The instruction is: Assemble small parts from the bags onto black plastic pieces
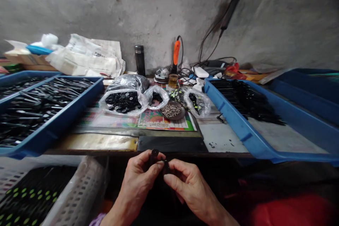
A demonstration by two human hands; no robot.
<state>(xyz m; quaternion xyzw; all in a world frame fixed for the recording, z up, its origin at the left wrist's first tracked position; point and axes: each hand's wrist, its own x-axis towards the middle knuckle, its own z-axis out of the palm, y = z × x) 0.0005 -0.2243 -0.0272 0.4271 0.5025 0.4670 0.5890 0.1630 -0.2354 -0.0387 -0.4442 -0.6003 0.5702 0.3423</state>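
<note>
Just below the table's front edge, my left hand (141, 176) pinches a small black part (154, 153) between thumb and fingers. Close against it on the right, my right hand (189, 183) has its thumb and fingers closed round a dark piece (166, 166). Whether the two dark pieces are joined I cannot tell. Beyond the hands, on the table, a shallow dish (172, 111) holds small metal screws. Around it stand open plastic bags, one with black round pieces (123, 101), a smaller one with black parts (156, 99), and one with black and yellow-green parts (196, 103).
Blue trays stand left (57, 123) and right (247, 136), with metal-and-black pieces and long black pieces in them. A white basket (75, 190) is at lower left. A black flask (140, 60), an orange-handled tool (176, 53) and cables are near the wall.
</note>
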